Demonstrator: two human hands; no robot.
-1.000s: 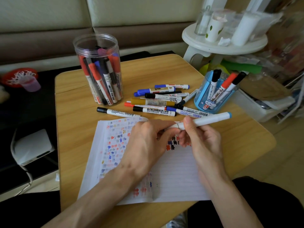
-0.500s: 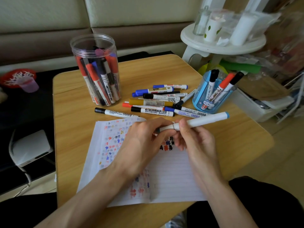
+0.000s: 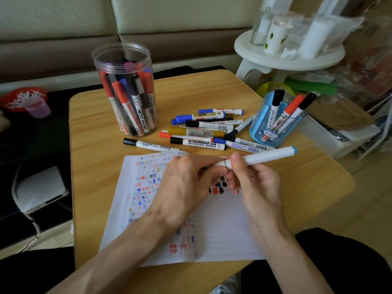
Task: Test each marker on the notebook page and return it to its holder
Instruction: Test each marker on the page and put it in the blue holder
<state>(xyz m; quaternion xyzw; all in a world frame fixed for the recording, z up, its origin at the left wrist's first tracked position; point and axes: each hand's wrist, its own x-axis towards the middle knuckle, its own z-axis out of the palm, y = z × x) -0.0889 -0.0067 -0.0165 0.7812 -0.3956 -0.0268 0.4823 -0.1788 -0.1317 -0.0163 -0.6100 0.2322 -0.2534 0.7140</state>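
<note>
A white marker with a light-blue end (image 3: 265,157) is held level above the lined notebook page (image 3: 220,228). My right hand (image 3: 254,183) grips its barrel. My left hand (image 3: 186,185) pinches its cap end, where a thin seam shows. The page carries many small colour test marks. A pile of several loose markers (image 3: 210,130) lies beyond the page. A clear jar (image 3: 127,90) full of markers stands at the back left. A blue holder (image 3: 275,122) with three markers stands at the right.
The wooden table (image 3: 93,166) ends close to my lap. A white round stand (image 3: 288,58) with bottles rises behind the blue holder. A white box (image 3: 339,139) sits right of the table. A white device (image 3: 40,187) lies on the dark floor at left.
Both hands have stayed on the light-blue marker over the page. The marker's cap end has slid slightly left into my left fingers; the view shifted a little.
</note>
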